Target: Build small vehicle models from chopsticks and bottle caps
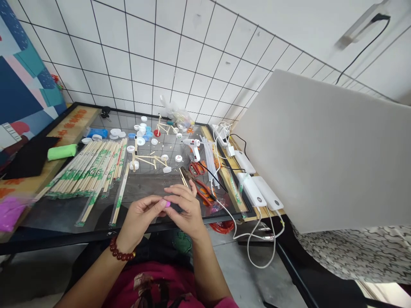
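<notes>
A small purple lump [167,204], which looks like soft modelling clay, sits between the fingertips of both hands above the table's front edge. My left hand [143,218] pinches it between thumb and fingers from the left. From the right, my right hand [186,209] also has thumb and index finger on it, with the other fingers curled loosely above. Just beyond the right hand lie a pair of chopsticks [183,177] and pliers with red handles [204,190]. Farther back stands a small frame of cut sticks with white bottle caps as wheels [149,161].
Wrapped chopsticks [93,167] cover the left of the glass-topped table. Purple [12,213], green [62,152] and blue [97,133] packs lie around them. A white glue gun [192,147], red scissors [196,168] and glue sticks [210,160] are right of centre. Cables trail from white power banks [252,188].
</notes>
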`<state>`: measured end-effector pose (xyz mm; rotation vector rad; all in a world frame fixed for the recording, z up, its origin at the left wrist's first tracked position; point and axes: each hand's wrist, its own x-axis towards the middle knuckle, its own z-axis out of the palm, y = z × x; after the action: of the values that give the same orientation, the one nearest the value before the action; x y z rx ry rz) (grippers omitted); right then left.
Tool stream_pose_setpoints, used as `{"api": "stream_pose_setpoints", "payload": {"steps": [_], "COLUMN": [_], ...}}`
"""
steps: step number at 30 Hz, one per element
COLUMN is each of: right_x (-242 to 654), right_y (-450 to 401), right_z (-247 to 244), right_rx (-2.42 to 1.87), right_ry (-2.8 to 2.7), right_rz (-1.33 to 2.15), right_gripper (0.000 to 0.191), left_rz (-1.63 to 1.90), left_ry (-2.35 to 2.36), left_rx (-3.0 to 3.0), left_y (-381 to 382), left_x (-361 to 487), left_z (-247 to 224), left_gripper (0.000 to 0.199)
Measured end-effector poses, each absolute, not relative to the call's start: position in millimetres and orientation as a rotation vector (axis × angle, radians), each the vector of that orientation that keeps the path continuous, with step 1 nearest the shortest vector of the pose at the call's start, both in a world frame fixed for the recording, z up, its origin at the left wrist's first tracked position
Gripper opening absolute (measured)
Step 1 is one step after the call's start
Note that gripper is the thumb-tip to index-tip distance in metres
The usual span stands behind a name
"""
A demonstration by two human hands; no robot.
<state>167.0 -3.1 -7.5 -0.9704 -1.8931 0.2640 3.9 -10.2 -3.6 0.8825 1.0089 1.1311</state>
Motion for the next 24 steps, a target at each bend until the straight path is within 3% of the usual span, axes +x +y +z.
{"api": "stream_pose_setpoints", "payload": {"steps": [3, 8, 17, 24], "right_x": [168, 167, 159, 158], "right_y": [-4, -13, -22, -22], "right_z": [-9, -15, -19, -18], "right_rx": [-0.975, -1.018, -1.042, -1.042], "right_ry": [-1.9, -1.892, -1.951, -1.942], "right_rz": [0.235, 0.181, 0.075, 0.125], "right_gripper": [0.017, 0.061, 0.058, 0.068], "left_rz": [1.119, 1.101, 1.148, 1.171], "left_ry": [0.97, 0.834, 0.764, 0.849], "left_rx": [0.748, 0.369, 0.271, 0.325], "left_y": [-11, -11, -14, -13], "left_x": [5, 11, 19, 13], "left_z": [-2, -1, 0, 4], "left_gripper": [0.033, 0.037, 0.034, 0.038]}}
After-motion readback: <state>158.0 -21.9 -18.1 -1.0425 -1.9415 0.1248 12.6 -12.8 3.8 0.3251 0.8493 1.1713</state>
